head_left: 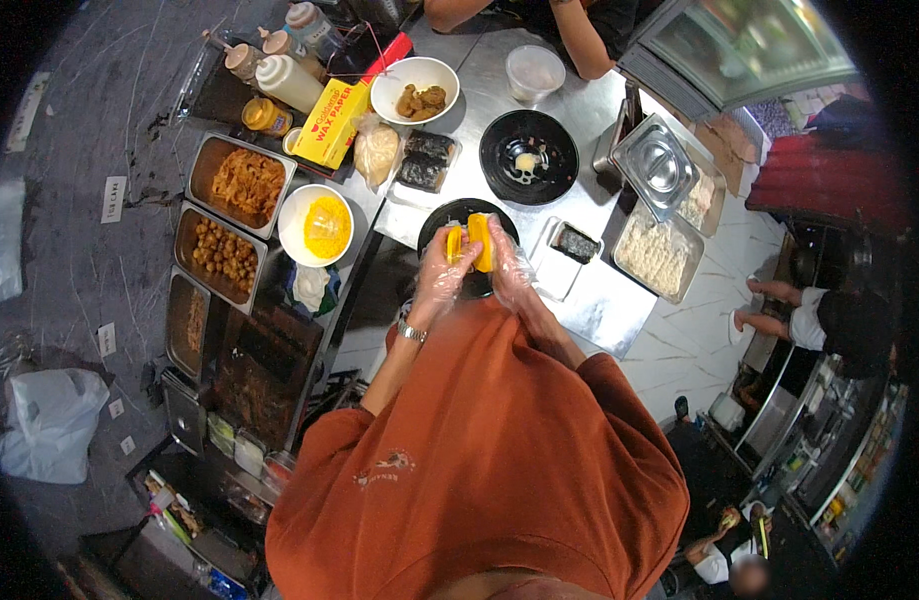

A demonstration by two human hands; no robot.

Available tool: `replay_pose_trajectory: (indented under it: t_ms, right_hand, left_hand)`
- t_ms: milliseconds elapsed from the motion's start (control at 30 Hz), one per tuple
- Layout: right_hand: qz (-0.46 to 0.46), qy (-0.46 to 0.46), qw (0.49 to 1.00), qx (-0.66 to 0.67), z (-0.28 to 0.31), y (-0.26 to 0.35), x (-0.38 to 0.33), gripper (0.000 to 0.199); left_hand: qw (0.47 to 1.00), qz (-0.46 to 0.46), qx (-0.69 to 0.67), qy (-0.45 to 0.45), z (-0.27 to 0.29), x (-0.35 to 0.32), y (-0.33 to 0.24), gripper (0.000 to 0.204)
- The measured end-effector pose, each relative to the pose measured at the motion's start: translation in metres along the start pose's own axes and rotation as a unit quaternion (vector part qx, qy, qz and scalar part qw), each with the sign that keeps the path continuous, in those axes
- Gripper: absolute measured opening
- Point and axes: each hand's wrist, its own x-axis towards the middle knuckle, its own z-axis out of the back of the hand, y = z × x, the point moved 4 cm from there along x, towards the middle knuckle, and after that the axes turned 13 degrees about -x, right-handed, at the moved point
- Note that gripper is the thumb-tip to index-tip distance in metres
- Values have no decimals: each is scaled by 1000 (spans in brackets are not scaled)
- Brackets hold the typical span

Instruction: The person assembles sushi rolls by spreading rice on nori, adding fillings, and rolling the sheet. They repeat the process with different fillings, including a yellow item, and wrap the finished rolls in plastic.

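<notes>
Both my hands wear clear plastic gloves and are close together over a black bowl [499,284] at the table's near edge. My left hand [437,280] is closed around a narrow yellow piece [453,245]. Just beside it, my right hand [509,265] grips a thicker yellow block [481,240]. What the yellow pieces are I cannot make out. Directly beyond stands a black plate [500,178] with a pale lump and smears on it. To the right, a dark seaweed-wrapped block [575,243] lies in a clear tray; more dark wrapped pieces [425,160] lie in a tray to the left.
At left are metal pans of orange food [247,185] and brown balls [219,256], plus a white bowl of yellow crumbs [321,226]. Rice [655,249] fills a metal pan at right. A yellow paper box [334,122] and squeeze bottles stand back left. Another person's arm [585,38] rests across the table.
</notes>
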Motion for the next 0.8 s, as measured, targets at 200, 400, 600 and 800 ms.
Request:
replay_pose_trajectory:
  t_ms: [200,400,600,800]
  right_hand:
    - [2,-61,998,20,-4,-2,2,67]
    - [23,12,985,171,8,15,10,65]
    - [68,28,989,128,17,11,3,49]
    - [42,35,997,59,42,2,-16,55]
  left_hand:
    - [999,-25,-22,-1,-11,3,7,52]
    - [989,-46,-133,47,2,14,12,47]
    - [994,-106,-18,-8,41,23,37,51]
    - [977,-106,183,-22,36,31,23,53]
